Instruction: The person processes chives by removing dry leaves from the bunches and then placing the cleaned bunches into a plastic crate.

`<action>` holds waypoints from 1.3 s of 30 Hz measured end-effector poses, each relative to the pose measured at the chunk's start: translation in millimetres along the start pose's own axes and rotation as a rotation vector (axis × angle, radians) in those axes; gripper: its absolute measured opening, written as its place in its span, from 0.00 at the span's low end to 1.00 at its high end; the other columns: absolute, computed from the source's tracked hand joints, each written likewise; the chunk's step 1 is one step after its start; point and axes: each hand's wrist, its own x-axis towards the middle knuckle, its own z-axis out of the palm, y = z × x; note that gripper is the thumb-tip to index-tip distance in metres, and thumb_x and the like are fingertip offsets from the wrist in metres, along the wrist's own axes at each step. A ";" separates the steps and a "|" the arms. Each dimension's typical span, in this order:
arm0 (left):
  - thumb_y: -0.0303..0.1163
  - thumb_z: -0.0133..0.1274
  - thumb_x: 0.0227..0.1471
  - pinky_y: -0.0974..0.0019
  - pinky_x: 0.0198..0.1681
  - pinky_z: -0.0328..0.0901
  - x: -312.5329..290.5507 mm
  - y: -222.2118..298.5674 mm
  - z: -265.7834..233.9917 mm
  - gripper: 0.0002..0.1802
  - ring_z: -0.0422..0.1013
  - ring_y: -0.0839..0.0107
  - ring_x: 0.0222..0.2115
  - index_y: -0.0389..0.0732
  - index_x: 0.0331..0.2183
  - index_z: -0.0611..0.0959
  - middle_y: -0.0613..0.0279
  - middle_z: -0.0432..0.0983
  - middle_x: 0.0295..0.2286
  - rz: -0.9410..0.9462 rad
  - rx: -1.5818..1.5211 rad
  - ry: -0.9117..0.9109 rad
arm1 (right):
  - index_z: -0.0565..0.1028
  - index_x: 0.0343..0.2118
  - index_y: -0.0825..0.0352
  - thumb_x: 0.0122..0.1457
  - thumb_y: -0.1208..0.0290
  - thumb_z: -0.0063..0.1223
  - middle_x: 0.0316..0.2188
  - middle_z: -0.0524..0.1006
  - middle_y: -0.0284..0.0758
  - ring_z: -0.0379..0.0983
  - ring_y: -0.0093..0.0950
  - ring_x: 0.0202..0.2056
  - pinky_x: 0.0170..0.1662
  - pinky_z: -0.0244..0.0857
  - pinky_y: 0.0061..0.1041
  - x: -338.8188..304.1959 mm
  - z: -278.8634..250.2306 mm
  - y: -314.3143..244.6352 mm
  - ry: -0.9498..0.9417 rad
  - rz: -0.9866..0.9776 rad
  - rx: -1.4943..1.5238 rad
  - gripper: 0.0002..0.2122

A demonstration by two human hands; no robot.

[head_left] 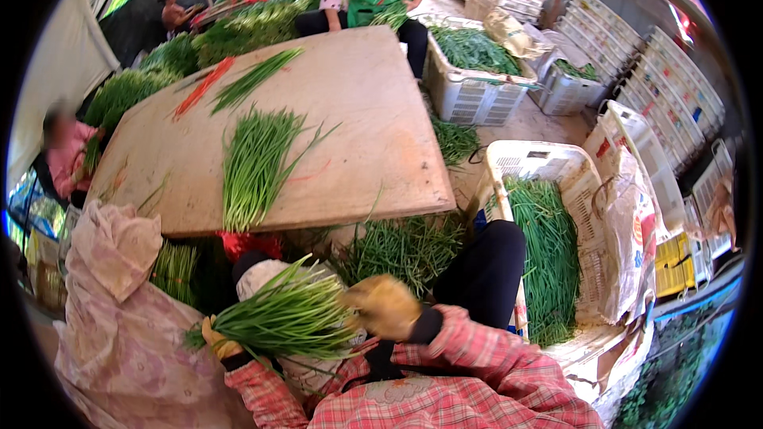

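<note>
Left hand (223, 339): gloved, clamped around the left end of the green bunch (286, 314).
Right hand (387, 307): blurred at the bunch's right end; I cannot tell whether it grips.
Green bunch: I see it lying slantwise, just this side of the counter (366, 119).
Counter: bears a stalk pile (258, 160) and red strips (203, 87).

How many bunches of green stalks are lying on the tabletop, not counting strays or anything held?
2. The large bunch reaches the near edge of the tabletop; the smaller bunch lies farther away, right of the red strips. None there seem hidden.
</note>
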 end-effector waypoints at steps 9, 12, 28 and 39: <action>0.47 0.47 0.53 0.65 0.32 0.65 -3.5 19.5 17.8 0.20 0.68 0.69 0.27 0.40 0.39 0.73 0.65 0.72 0.29 0.033 0.082 0.158 | 0.72 0.24 0.68 0.48 0.68 0.51 0.19 0.72 0.40 0.71 0.42 0.24 0.26 0.63 0.36 10.7 72.6 -10.4 0.091 -0.094 0.022 0.07; 0.49 0.50 0.50 0.64 0.36 0.65 -2.5 9.2 14.3 0.25 0.68 0.67 0.31 0.39 0.42 0.72 0.62 0.71 0.33 0.168 0.291 0.154 | 0.73 0.27 0.69 0.51 0.69 0.49 0.22 0.73 0.40 0.71 0.40 0.27 0.30 0.66 0.33 18.1 60.0 -14.8 -0.086 0.163 0.162 0.08; 0.46 0.47 0.49 0.60 0.34 0.64 35.8 17.8 47.9 0.18 0.67 0.64 0.24 0.39 0.30 0.73 0.63 0.72 0.26 0.069 0.188 0.092 | 0.72 0.25 0.66 0.53 0.72 0.47 0.20 0.72 0.39 0.71 0.37 0.25 0.27 0.63 0.31 -24.6 63.2 21.5 0.228 0.015 0.578 0.04; 0.47 0.44 0.49 0.58 0.35 0.64 77.2 52.8 8.9 0.18 0.67 0.63 0.29 0.39 0.29 0.71 0.57 0.71 0.30 -0.095 0.084 -0.145 | 0.75 0.23 0.63 0.59 0.55 0.42 0.18 0.74 0.41 0.72 0.42 0.24 0.25 0.63 0.35 -25.1 45.5 21.2 0.110 0.388 0.180 0.18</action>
